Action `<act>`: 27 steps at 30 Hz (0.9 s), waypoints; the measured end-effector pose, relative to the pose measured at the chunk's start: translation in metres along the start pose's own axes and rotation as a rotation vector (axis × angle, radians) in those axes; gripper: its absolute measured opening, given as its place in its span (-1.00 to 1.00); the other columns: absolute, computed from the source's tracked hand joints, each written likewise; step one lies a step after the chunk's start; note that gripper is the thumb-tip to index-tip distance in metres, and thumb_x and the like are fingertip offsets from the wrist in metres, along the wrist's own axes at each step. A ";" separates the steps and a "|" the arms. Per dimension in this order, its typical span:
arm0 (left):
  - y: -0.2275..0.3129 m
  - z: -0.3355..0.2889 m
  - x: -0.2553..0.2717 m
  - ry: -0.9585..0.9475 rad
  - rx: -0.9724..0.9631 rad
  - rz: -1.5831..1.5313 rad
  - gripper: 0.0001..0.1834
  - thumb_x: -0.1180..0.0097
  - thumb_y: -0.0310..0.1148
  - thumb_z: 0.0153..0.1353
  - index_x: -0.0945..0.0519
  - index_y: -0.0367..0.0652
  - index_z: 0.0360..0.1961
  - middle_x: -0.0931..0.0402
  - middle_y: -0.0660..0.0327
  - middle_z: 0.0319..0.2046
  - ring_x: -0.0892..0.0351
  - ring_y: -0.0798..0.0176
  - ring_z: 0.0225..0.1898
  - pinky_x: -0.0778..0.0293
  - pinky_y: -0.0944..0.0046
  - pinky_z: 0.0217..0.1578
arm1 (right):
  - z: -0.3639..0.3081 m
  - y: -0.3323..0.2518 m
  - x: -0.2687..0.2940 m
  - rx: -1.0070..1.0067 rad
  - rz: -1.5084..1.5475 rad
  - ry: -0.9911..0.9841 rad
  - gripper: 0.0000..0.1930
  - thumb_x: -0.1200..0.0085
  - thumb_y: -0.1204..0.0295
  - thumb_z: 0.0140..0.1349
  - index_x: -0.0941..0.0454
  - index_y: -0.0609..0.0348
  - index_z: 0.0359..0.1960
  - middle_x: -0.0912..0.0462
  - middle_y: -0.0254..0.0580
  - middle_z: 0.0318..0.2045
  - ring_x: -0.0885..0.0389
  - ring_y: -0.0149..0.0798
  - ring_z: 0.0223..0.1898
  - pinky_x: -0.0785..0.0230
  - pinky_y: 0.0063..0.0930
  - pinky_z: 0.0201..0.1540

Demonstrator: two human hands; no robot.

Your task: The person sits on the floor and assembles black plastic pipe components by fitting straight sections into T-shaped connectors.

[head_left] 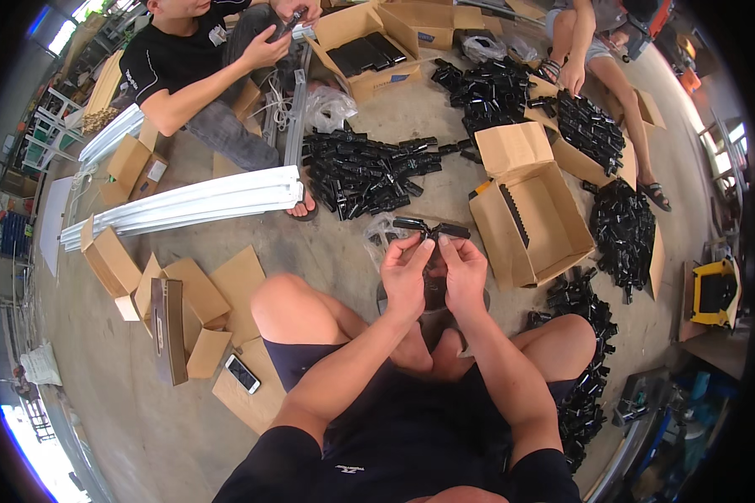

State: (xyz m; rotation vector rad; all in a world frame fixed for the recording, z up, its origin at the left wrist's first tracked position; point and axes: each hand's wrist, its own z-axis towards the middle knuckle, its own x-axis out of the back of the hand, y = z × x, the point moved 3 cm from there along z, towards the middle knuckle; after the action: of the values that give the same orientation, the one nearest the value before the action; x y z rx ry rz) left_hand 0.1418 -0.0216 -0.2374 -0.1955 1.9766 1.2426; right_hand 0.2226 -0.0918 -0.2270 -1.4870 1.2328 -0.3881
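In front of my chest, my left hand (pixel 405 275) pinches a short glossy black part (pixel 410 224) between thumb and fingers. Right beside it, my right hand (pixel 464 273) grips a similar black part (pixel 454 230). The two parts meet in a shallow V between my thumbs; whether they are joined or merely touch, I cannot tell. Just right of my hands stands an open cardboard box (pixel 554 222), with a row of black parts along its left inner wall. Beyond my hands, a heap of the same black parts (pixel 365 172) lies on the floor.
More black parts pile up beside my right knee (pixel 596 335) and farther right (pixel 625 235). White metal rails (pixel 201 201) lie at the left, near flattened cardboard and a phone (pixel 242 374). One person (pixel 193 84) sits at the far left, another (pixel 575 59) at the far right.
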 end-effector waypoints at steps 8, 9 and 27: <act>0.000 -0.002 -0.002 -0.001 0.027 -0.062 -0.84 -0.22 -0.58 0.35 -0.58 -0.20 -0.07 -0.70 0.13 -0.14 -0.68 0.36 -0.19 -0.59 0.37 -0.20 | -0.002 -0.002 -0.002 0.020 0.000 -0.003 -0.86 -0.24 0.40 0.38 -0.63 0.23 -0.20 -0.66 -0.34 -0.43 -0.57 -0.50 -0.50 -0.51 -0.61 -0.49; 0.001 -0.002 -0.002 -0.001 0.020 -0.058 -0.84 -0.22 -0.58 0.36 -0.58 -0.19 -0.07 -0.70 0.14 -0.14 -0.68 0.36 -0.19 -0.59 0.37 -0.20 | -0.001 0.000 -0.002 0.018 0.005 -0.012 -0.87 -0.22 0.41 0.39 -0.62 0.22 -0.19 -0.68 -0.32 -0.42 -0.59 -0.50 -0.51 -0.51 -0.62 -0.49; 0.005 0.001 -0.002 0.018 0.028 -0.028 -0.83 -0.20 -0.55 0.37 -0.56 -0.18 -0.05 -0.66 0.16 -0.12 -0.65 0.33 -0.15 -0.60 0.32 -0.11 | -0.004 0.000 -0.007 0.046 0.011 -0.021 -0.86 -0.23 0.43 0.39 -0.63 0.23 -0.12 -0.69 -0.35 -0.32 -0.58 -0.55 -0.46 -0.48 -0.61 -0.48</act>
State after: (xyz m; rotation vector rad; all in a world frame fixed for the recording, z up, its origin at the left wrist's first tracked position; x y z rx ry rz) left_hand 0.1410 -0.0192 -0.2332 -0.2198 1.9990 1.1983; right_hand 0.2169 -0.0879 -0.2232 -1.4417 1.2072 -0.3902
